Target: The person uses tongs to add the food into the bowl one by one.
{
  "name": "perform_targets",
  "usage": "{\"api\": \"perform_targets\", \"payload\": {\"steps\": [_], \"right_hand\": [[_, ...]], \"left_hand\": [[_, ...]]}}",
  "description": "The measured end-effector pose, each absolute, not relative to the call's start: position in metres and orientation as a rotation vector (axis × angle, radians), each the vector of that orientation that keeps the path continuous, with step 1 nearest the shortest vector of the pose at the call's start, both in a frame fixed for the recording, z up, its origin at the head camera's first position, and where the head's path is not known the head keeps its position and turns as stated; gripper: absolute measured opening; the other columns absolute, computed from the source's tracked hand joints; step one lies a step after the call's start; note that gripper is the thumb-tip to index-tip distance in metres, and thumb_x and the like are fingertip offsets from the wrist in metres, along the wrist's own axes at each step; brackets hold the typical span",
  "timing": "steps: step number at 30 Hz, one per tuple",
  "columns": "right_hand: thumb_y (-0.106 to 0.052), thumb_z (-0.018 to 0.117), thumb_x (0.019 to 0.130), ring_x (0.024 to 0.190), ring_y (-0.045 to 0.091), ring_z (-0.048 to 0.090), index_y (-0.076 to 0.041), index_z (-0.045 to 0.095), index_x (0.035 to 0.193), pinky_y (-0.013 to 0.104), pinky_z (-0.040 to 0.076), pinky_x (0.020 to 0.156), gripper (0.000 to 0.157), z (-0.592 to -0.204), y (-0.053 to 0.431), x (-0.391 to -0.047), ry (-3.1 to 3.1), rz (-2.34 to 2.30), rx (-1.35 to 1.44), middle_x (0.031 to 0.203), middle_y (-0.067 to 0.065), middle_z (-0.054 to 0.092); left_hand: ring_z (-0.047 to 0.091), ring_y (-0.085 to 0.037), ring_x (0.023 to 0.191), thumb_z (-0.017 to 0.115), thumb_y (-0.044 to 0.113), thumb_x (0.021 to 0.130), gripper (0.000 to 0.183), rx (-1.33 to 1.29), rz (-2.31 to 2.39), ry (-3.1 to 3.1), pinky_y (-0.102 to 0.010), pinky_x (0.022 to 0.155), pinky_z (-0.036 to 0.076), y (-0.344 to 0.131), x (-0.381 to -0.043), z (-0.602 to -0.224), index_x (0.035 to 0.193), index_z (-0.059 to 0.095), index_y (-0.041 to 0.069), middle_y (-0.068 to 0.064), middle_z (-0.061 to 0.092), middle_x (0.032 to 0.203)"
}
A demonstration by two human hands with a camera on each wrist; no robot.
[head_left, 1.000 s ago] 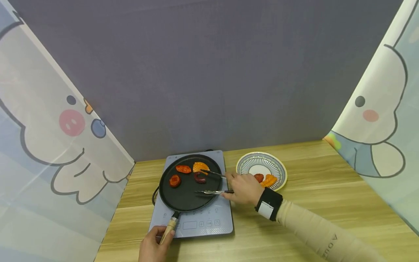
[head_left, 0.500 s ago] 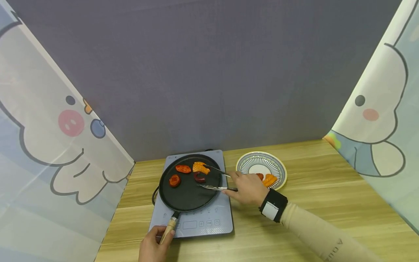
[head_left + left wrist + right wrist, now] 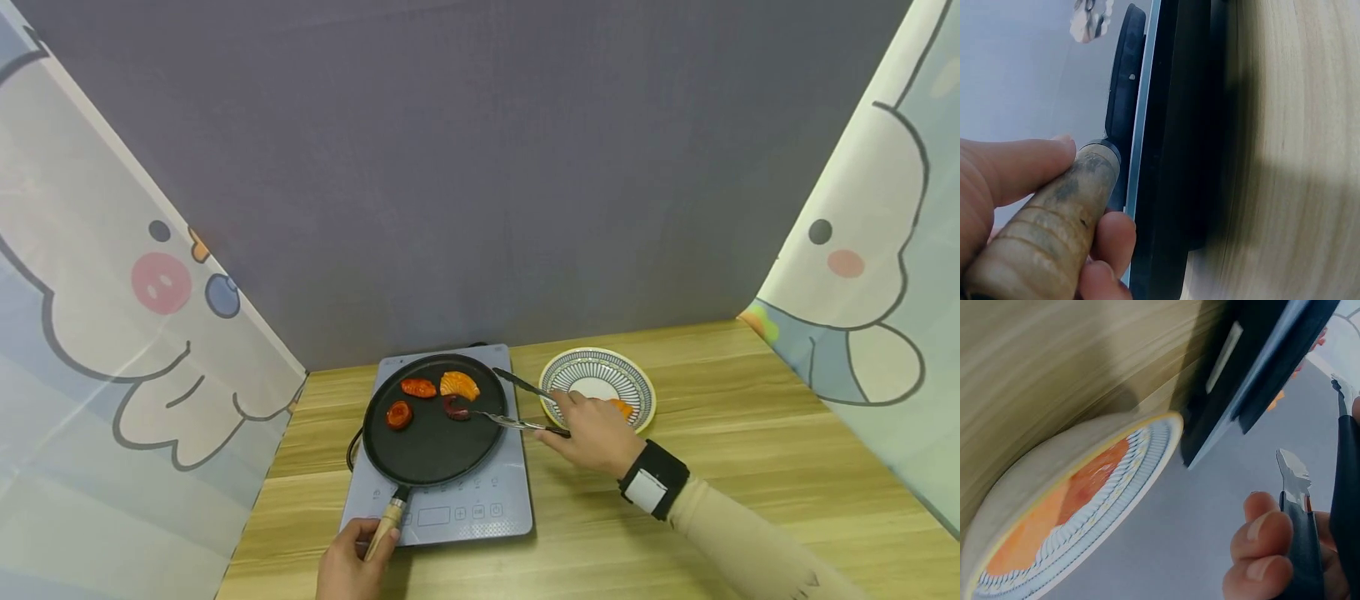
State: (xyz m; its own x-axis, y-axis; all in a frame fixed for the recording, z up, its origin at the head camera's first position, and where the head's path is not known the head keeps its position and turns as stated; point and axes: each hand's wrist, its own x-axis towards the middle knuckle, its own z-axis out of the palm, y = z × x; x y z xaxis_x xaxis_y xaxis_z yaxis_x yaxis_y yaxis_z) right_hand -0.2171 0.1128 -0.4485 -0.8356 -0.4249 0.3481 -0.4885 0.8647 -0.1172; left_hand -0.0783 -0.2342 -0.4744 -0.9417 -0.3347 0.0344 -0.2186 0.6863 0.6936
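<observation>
My left hand (image 3: pixel 352 562) grips the wooden handle (image 3: pixel 384 532) of a flat black frying pan (image 3: pixel 435 454); the left wrist view shows thumb and fingers around that handle (image 3: pixel 1054 219). My right hand (image 3: pixel 596 433) holds metal tongs (image 3: pixel 517 423) with black grips, their arms spread apart. One tong tip overlaps a dark red curled piece, like an octopus tentacle (image 3: pixel 454 407), in the pan; the other is near the pan's right rim. Also in the pan lie an orange striped slice (image 3: pixel 459 384), a red-orange oblong piece (image 3: pixel 418 387) and a round red piece (image 3: pixel 399 414).
The pan sits on a grey induction cooktop (image 3: pixel 510 517) on a wooden table (image 3: pixel 750 400). To its right stands a patterned plate (image 3: pixel 592 367) with orange and red pieces, partly hidden by my right hand. A grey panel (image 3: pixel 525 208) rises behind, with cartoon-printed sheets on both sides.
My right hand has drawn back to the right with the tongs. The upper tong tip has left the orange slice and moved toward the pan's right rim. The left hand stays put.
</observation>
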Motion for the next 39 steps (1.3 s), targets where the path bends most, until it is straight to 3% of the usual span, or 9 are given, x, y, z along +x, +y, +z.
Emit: {"api": "perform_targets", "payload": {"steps": [5, 11, 25, 31, 39], "right_hand": [[-0.067, 0.050, 0.077, 0.053, 0.011, 0.046, -0.011, 0.051, 0.108, 0.031, 0.039, 0.042, 0.063, -0.452, 0.127, -0.215, -2.726, 0.277, 0.634, 0.072, -0.003, 0.051], [-0.064, 0.053, 0.078, 0.055, 0.015, 0.049, -0.007, 0.051, 0.110, 0.034, 0.041, 0.043, 0.065, -0.451, 0.142, -0.209, -2.732, 0.313, 0.591, 0.076, 0.004, 0.056], [-0.065, 0.048, 0.080, 0.074, 0.034, 0.058, 0.001, 0.046, 0.121, 0.047, 0.050, 0.056, 0.078, -0.460, 0.181, -0.199, -2.812, 0.317, 0.482, 0.103, 0.025, 0.059], [-0.063, 0.052, 0.079, 0.071, 0.033, 0.059, 0.004, 0.049, 0.117, 0.044, 0.048, 0.049, 0.077, -0.457, 0.191, -0.195, -2.842, 0.256, 0.450, 0.100, 0.026, 0.060], [-0.064, 0.055, 0.076, 0.061, 0.030, 0.057, 0.000, 0.053, 0.109, 0.043, 0.045, 0.043, 0.072, -0.459, 0.203, -0.192, -2.868, 0.198, 0.411, 0.092, 0.022, 0.062]], "left_hand": [[0.053, -0.010, 0.062, 0.071, 0.032, 0.075, 0.028, 0.440, -1.082, -2.727, -0.031, 0.053, 0.045, -0.234, -0.078, -0.475, 0.086, 0.063, 0.008, -0.001, 0.063, 0.073], [0.053, -0.010, 0.060, 0.072, 0.032, 0.075, 0.027, 0.449, -1.082, -2.721, -0.031, 0.052, 0.045, -0.233, -0.078, -0.474, 0.085, 0.063, 0.008, -0.001, 0.062, 0.070], [0.053, -0.009, 0.060, 0.072, 0.031, 0.075, 0.026, 0.422, -1.072, -2.714, -0.031, 0.052, 0.045, -0.235, -0.078, -0.477, 0.085, 0.063, 0.008, 0.000, 0.062, 0.070], [0.052, -0.009, 0.059, 0.072, 0.030, 0.074, 0.025, 0.420, -1.064, -2.707, -0.030, 0.051, 0.044, -0.235, -0.077, -0.477, 0.084, 0.063, 0.008, 0.000, 0.062, 0.069], [0.052, -0.009, 0.059, 0.073, 0.029, 0.074, 0.025, 0.415, -1.060, -2.704, -0.030, 0.050, 0.044, -0.234, -0.078, -0.476, 0.084, 0.063, 0.008, 0.000, 0.062, 0.069]]}}
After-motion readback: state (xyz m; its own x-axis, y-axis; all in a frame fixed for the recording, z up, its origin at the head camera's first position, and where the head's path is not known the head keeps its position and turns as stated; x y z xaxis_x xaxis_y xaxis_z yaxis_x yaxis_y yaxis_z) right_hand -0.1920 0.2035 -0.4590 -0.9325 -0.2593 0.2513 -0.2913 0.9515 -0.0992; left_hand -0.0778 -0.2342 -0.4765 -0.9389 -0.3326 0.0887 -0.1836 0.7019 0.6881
